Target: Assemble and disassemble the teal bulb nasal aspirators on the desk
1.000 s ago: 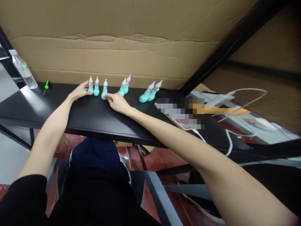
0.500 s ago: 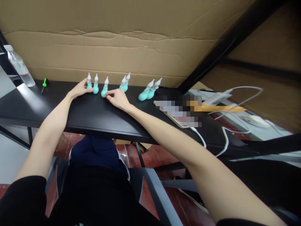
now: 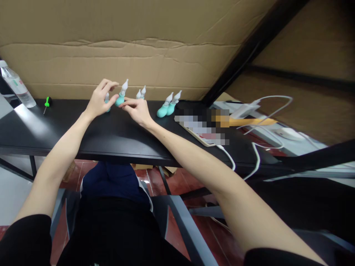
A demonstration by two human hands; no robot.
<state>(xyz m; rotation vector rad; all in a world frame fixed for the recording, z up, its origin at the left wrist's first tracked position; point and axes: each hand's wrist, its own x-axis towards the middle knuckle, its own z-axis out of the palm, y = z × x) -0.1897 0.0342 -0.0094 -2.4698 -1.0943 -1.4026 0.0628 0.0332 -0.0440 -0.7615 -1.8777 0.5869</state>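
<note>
In the head view, a teal bulb syringe [image 3: 120, 99] with a clear pointed nozzle leans to the right, slightly raised off the black table. My right hand [image 3: 138, 111] pinches its bulb between thumb and fingertips. My left hand [image 3: 100, 98] is open on the other side, thumb and fingers spread close to that bulb. A second bulb syringe [image 3: 107, 96] is mostly hidden behind the left hand. Past my right hand stand two bulb syringes [image 3: 143, 91] with their bulbs largely covered. Farther right, another pair of bulb syringes [image 3: 162, 111] stands tilted, side by side.
A water bottle [image 3: 19, 87] and a green-handled screwdriver [image 3: 47, 102] are at the left of the black table [image 3: 91, 138]. On the right lie a phone [image 3: 199, 135] and white cables [image 3: 258, 159]. A cardboard sheet [image 3: 83, 66] backs the table.
My right hand has lifted and tilted the bulb syringe it touched. My left hand has left the leftmost bulb syringe, rising and moving right with fingers spread. The camera view has shifted slightly.
</note>
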